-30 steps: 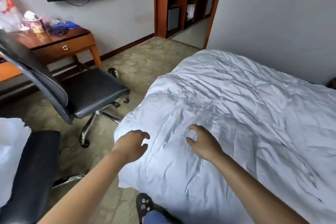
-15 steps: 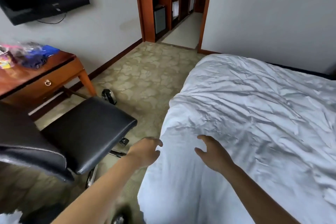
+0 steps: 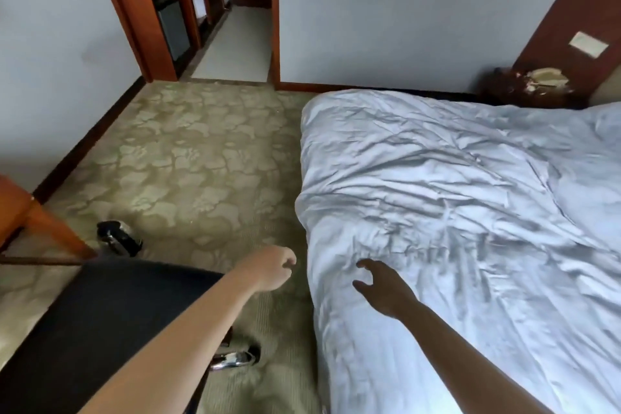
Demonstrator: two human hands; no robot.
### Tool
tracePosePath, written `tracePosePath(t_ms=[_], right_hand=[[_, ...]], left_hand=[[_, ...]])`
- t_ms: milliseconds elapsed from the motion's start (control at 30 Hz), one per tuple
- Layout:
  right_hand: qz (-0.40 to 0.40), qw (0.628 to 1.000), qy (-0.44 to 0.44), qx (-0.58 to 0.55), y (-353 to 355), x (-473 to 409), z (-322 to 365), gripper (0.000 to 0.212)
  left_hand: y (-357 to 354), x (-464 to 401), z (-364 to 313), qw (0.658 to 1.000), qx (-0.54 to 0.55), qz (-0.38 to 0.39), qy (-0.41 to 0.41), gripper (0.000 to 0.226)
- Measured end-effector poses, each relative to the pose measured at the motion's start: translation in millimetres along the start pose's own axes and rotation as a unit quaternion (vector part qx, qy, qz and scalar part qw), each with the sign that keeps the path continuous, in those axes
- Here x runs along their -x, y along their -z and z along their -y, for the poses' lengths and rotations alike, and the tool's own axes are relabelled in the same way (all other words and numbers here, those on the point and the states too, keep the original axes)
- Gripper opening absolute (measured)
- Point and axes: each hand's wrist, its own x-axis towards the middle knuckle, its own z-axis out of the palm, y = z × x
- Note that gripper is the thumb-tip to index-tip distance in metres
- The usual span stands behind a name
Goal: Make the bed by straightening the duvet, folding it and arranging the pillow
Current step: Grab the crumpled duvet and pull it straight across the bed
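Just left of the bed's edge, over the carpet (image 3: 188,158), the left hand (image 3: 268,267) hangs loosely curled, holding nothing. Right of it, the right hand (image 3: 383,286) hovers with fingers spread over the rumpled white duvet (image 3: 453,212), gripping nothing. That hand is nearer; the duvet stretches away and rightward from it, its near corner just beneath.
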Motion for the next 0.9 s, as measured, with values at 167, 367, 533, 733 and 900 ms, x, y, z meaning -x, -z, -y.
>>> tracePosePath(t_ms=[167, 367, 533, 733, 900], right_hand=[[-0.006, 0.999, -0.043, 0.000, -4.5, -49.5, 26.2, 0.044], [0.016, 0.997, -0.077, -0.024, -3.3, -136.2, 42.1, 0.044], [-0.019, 0.994, -0.096, -0.058, 41.8, -237.6, 42.8, 0.050], [-0.046, 0.993, -0.095, -0.060, 105.2, -356.2, 57.1, 0.050], [-0.046, 0.992, -0.103, -0.059, 140.9, -457.2, 77.4, 0.049]], left_hand=[[24.0, -53.7, 25.1, 0.998, -0.027, 0.028, -0.039, 0.038], [60.3, -146.4, 38.2, 0.994, -0.060, 0.074, -0.061, 0.039], [123.5, -247.1, 29.9, 0.991, -0.082, 0.087, -0.057, 0.019], [205.5, -352.4, 29.9, 0.990, -0.092, 0.083, -0.069, 0.038], [271.5, -449.6, 40.4, 0.988, -0.097, 0.074, -0.093, 0.035]])
